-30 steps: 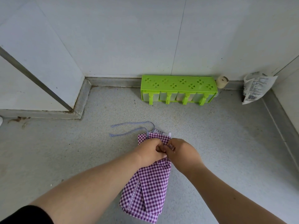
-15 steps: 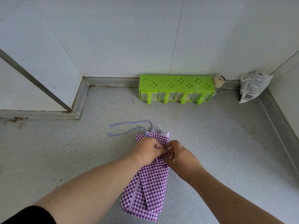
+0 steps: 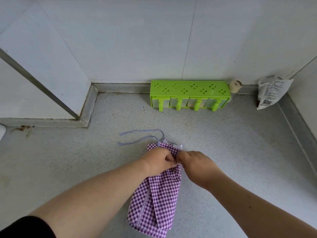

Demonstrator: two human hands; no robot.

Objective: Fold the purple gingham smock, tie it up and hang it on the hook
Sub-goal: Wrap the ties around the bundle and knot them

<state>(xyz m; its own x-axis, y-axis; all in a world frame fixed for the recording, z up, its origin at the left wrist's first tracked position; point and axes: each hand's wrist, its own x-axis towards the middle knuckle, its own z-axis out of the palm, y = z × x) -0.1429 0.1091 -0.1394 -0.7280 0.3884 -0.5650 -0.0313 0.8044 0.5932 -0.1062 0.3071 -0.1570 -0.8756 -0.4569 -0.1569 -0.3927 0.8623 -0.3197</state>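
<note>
black sleeve edge (image 3: 25, 226) at lower left, bare forearm running up to the left hand (image 3: 158, 163), fingers curled and pinching the upper part of the purple gingham smock (image 3: 157, 200). smock: folded into a long narrow bundle, lying on the speckled grey counter (image 3: 68, 169), striped ties (image 3: 137, 138) trailing left from its top. right hand (image 3: 197, 164) touching the left, fingers curled onto the same gathered cloth. green rack (image 3: 189, 92) against the wall; white packet (image 3: 271, 91) far right.

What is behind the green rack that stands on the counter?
Behind the green rack rises the white tiled wall. At its right end a small beige roll stands beside it. The strip of counter directly behind the rack is covered, so anything there cannot be seen.
</note>
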